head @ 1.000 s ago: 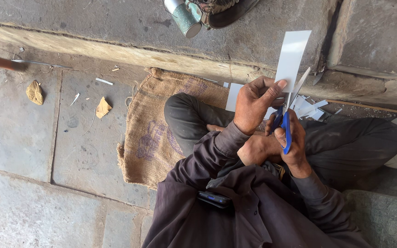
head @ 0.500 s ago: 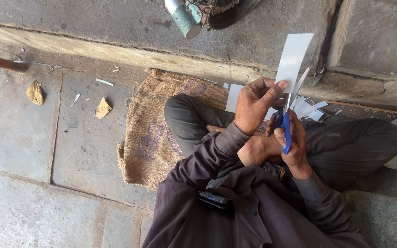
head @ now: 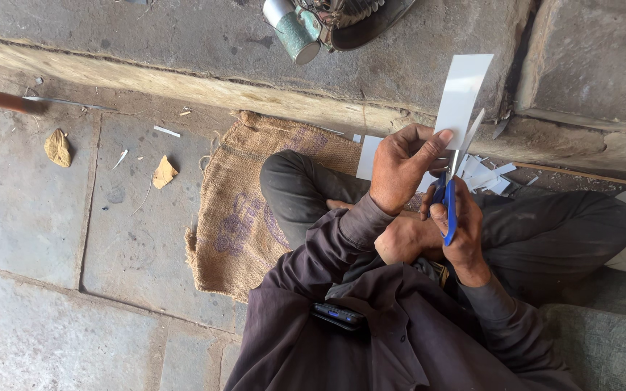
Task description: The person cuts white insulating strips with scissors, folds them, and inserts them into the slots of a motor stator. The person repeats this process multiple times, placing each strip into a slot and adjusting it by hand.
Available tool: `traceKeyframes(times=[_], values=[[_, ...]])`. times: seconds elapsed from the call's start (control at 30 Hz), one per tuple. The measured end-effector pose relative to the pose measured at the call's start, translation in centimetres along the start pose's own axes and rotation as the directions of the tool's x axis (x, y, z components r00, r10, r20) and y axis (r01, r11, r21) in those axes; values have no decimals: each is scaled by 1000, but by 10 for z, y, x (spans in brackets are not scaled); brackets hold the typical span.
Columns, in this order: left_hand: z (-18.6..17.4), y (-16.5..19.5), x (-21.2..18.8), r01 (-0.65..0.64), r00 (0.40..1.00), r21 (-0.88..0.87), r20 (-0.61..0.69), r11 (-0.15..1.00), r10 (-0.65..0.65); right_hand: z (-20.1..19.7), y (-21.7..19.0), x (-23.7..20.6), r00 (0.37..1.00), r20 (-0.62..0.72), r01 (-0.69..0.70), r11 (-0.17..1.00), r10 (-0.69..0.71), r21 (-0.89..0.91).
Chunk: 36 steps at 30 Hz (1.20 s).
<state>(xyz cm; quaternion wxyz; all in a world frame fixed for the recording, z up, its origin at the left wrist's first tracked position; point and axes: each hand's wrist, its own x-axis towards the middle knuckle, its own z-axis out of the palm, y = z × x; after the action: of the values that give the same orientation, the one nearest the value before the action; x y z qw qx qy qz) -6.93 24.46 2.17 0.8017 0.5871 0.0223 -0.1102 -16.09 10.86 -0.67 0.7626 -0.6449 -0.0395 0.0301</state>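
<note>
A white strip of sheet [head: 462,98] is pinched at its lower edge by the left hand [head: 400,170], thumb and fingers closed on it, and held upright over the lap. Blue-handled scissors [head: 449,206] are gripped in the right hand [head: 461,232], fingers closed through the loops; the blades [head: 465,145] are set part-open against the strip's right edge.

Progress, as judged: a heap of white offcuts [head: 490,177] is seen on the ground just beyond the hands, so a good deal of cutting appears done. Most of the strip above the blades is uncut, so more is likely left. A second white piece [head: 366,156] lies beside the left wrist, partly hidden; whether it is cut cannot be told.

Edges and room: the work is done seated cross-legged on a burlap sack [head: 255,203] spread on stone paving [head: 74,239]. A raised stone step [head: 182,83] runs close ahead, and the strip's top is held in front of it. A metal can [head: 293,29] stands on the step, well apart from the hands. Open floor is found to the left, with scattered scraps and dry leaves [head: 57,147]. The hands are hemmed below by the knees.
</note>
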Motion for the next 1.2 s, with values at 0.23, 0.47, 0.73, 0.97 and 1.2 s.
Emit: traceKeyframes(times=[0.23,0.47,0.73,0.97,1.2], values=[[0,3,1,5,1000,31,-13,1000,-5,8,-8,1,999,-32,14,999,-16,-39],[0,5,3,0,1000,-1,-12,1000,0,11,-9,0,995,-95,-34,997,27,-69],[0,3,4,6,1000,2,-19,1000,-6,12,-10,1,990,-138,-59,987,38,-148],[-1,3,5,18,1000,-32,-16,999,-18,10,-11,-1,983,-166,-108,979,78,-175],[-2,2,3,80,997,-142,16,987,-78,1,-7,-1,989,98,117,991,-110,-71]])
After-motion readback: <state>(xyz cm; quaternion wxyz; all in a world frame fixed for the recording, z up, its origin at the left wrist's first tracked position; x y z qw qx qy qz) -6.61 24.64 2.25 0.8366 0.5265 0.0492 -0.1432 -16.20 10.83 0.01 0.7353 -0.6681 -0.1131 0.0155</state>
